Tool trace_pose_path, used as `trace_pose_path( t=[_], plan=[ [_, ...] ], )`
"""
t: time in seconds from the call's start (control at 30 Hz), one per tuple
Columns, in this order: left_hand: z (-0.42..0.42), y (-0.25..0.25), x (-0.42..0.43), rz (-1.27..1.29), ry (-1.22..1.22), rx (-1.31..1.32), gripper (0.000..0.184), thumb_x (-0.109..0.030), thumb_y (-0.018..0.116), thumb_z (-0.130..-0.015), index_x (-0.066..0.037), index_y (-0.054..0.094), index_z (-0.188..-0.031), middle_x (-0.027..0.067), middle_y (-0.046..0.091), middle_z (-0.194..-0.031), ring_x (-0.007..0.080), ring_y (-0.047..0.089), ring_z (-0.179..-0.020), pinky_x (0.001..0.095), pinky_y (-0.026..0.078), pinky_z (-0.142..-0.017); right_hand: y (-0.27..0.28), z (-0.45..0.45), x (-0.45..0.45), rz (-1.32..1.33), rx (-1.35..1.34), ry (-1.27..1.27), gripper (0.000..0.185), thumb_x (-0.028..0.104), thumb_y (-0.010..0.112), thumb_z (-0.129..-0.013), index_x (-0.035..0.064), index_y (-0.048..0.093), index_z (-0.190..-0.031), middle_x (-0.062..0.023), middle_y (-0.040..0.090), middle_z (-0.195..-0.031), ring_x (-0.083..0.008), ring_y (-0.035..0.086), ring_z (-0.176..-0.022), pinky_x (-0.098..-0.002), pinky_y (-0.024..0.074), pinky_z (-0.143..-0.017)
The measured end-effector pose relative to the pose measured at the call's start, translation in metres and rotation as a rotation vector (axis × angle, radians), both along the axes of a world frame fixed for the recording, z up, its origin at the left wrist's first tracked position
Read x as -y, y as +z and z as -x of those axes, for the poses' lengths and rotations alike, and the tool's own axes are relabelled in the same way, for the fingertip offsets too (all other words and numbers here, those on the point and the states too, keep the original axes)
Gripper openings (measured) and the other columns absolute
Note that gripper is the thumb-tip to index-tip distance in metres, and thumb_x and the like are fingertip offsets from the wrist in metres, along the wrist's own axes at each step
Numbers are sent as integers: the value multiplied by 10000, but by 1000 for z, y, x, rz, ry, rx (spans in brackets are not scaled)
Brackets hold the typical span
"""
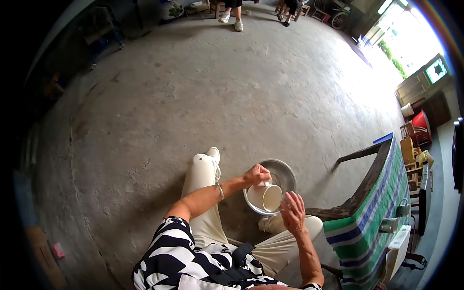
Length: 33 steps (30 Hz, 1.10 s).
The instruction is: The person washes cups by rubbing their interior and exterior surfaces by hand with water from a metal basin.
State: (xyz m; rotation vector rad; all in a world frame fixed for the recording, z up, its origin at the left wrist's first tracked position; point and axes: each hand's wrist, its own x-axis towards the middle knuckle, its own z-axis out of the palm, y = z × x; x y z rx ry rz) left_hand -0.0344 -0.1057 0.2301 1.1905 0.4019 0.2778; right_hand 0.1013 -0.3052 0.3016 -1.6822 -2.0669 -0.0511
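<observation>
A white mug (271, 198) is tipped over a round metal basin (288, 175), its mouth facing me. My left hand (256, 175) is closed round the mug's handle, and a bracelet circles that wrist. To the right of the mug, my right hand (293, 212) is held up with its fingers stretched out, close to the rim. Whether those fingertips touch the mug I cannot tell. The basin sits low between my legs, partly hidden behind the mug and my hands.
A table with a green, blue and white striped cloth (360, 237) stands at my right, glass jars (389, 225) on it. Two seated people's feet (238, 25) show at the far side of the concrete floor (217, 92). A red basin (421, 126) leans near the bright doorway.
</observation>
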Motion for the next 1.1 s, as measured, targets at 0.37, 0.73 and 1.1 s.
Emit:
trace_pose_path(
  t=[0.37,0.73,1.1],
  plan=[
    [-7,-11,9,36,-86,-99,275,-140,515,-718,-116,421,-461,-92,372,-473,9,313,-449,218,238,-404,-38,7,-49,368,-230,-256,178,248,534,-861,72,536,-891,-155,575,-628,-364,576,-597,-447,436,-515],
    [-5,0,16,-448,281,7,286,-107,557,-755,-38,407,-521,-70,319,-501,20,308,-535,253,273,-418,-74,32,-30,319,-956,-668,329,305,417,-926,53,530,-747,-103,518,-577,-260,476,-468,-350,377,-456],
    [-10,5,31,-993,373,133,212,-69,585,-692,-26,454,-531,121,449,-489,291,408,-425,341,365,-478,-36,90,-9,403,-2609,-334,277,214,407,-951,-13,518,-1064,13,456,-573,-55,361,-452,-204,307,-437]
  ],
)
